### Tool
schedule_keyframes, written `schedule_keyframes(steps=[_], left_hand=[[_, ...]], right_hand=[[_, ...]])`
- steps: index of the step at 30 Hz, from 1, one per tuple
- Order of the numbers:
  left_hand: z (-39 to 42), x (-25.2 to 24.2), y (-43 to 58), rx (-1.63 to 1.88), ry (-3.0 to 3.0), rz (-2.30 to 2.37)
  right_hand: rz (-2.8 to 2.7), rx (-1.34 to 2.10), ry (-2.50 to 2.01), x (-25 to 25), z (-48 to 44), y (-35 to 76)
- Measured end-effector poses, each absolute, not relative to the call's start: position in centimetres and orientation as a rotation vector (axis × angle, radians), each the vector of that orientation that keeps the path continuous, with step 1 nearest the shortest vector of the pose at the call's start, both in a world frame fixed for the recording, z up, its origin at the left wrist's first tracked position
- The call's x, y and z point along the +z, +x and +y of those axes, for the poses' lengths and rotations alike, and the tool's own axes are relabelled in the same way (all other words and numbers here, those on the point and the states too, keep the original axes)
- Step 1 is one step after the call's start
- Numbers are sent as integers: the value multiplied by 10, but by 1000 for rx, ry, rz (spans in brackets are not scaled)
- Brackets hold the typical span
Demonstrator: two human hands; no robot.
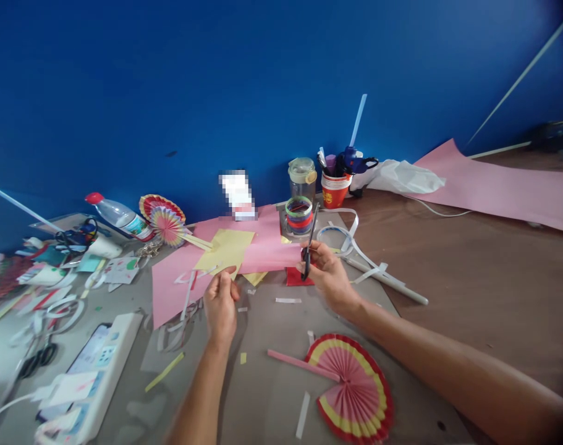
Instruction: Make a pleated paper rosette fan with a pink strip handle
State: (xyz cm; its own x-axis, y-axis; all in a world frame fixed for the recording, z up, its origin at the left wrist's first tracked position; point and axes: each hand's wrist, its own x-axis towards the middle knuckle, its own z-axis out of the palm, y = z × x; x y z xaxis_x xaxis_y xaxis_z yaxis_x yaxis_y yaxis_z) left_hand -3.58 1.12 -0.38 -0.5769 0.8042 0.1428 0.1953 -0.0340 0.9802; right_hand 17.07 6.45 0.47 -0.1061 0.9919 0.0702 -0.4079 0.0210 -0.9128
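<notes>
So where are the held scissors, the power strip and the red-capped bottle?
Held scissors (306, 263): head view, on the dark handles.
Power strip (105, 378): head view, on its white casing.
Bottle (117, 214): head view, on its clear side.

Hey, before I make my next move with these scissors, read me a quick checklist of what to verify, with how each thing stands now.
1. Scissors in the right hand: ok, held.
2. Left hand away from the scissors: ok, there is a gap between them.
3. Left hand's grip on the pink paper: cannot tell; its fingers are close to the edge, but contact is unclear.
4. Scissor blades open or closed: cannot tell from this angle.
5. Table between the forearms free of scraps: not ok, a white strip lies there.
6. Round fan clear of both hands: ok, it lies apart from them.
</notes>
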Motion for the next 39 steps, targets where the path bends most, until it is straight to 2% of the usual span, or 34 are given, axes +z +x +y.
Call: schedule_keyframes(steps=[8,11,20,27,39], left_hand=[[14,3,-44,1759,1180,1838],[13,7,-40,1823,1087,1627],[4,7,2,1560,903,1157],[0,7,22,1634,653,1100],[-2,8,27,1612,615,1098]], right_hand=[[-989,1442,-773,8,65,172],[-969,1452,-740,9,65,171],[-995,1420,-680,5,54,162],[-1202,1271,-785,-7,44,154],[-1502,1004,-902,-13,38,153]])
